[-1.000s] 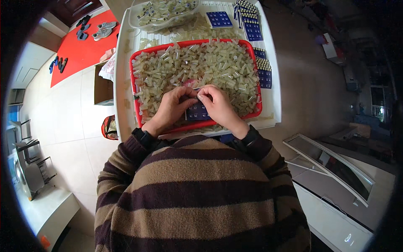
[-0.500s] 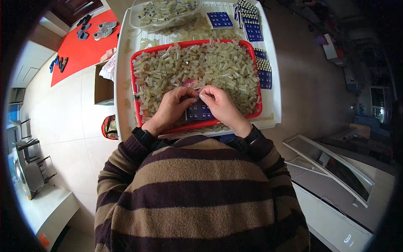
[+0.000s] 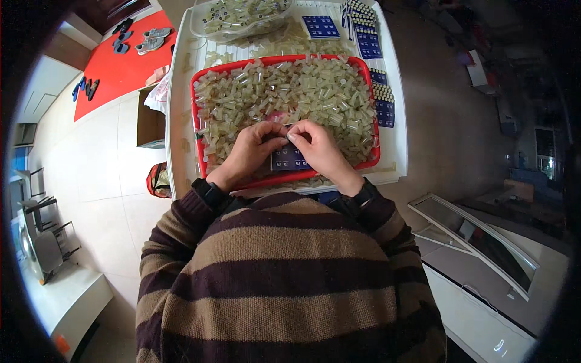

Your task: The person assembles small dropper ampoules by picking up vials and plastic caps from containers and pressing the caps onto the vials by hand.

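My left hand [image 3: 251, 150] and my right hand [image 3: 321, 150] meet over a red-rimmed tray [image 3: 195, 118], thumbs and forefingers pinched together at their tips. Whatever sits between those fingertips is too small and covered to make out. Just below them, between the palms, a dark blue sheet of small printed labels [image 3: 289, 160] lies on the tray's near side, partly hidden by both hands. Short, pale yellowish see-through tubes [image 3: 330, 91] fill the tray in a loose heap. A bit of pink [image 3: 277, 116] shows among them, just beyond my fingers.
Beyond the tray stands a clear plastic tub [image 3: 242, 24] of similar tubes with dark marks. Blue label sheets [image 3: 321, 27] lie on the white table [image 3: 396, 145], and more carry rows of pale round pieces [image 3: 382, 94] along the right. A cardboard box [image 3: 150, 124] stands left of the table.
Both hands stay pinched together at almost the same spot, with only small finger movements. The whole view has shifted slightly.
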A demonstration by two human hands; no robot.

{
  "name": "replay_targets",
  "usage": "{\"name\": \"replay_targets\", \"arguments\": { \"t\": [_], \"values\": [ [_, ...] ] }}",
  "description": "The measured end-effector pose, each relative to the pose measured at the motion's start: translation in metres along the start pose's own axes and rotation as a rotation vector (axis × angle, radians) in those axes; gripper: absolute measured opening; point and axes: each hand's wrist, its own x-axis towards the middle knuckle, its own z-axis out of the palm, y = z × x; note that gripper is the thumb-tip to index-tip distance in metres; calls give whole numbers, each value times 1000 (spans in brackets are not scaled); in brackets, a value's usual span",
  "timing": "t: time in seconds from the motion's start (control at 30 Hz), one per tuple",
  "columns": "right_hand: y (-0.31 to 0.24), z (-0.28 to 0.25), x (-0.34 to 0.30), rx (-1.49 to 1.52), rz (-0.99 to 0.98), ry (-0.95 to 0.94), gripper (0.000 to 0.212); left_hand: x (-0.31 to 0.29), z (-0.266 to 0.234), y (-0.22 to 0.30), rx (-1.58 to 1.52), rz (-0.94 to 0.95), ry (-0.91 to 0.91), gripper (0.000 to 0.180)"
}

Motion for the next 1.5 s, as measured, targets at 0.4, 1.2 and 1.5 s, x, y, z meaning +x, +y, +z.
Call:
{"name": "replay_targets", "arguments": {
  "t": [0.4, 1.2, 1.5],
  "values": [
    [-3, -6, 0, -518, -170, 75, 12, 28, -37, 36, -235, -238, 65, 17],
    [0, 9, -1, -704, -337, 105, 14, 68, -65, 26, 909, 239, -171, 18],
    [-2, 6, 3, -773, -331, 104, 14, 39, -45, 17, 858, 212, 101, 21]
  ]
}}
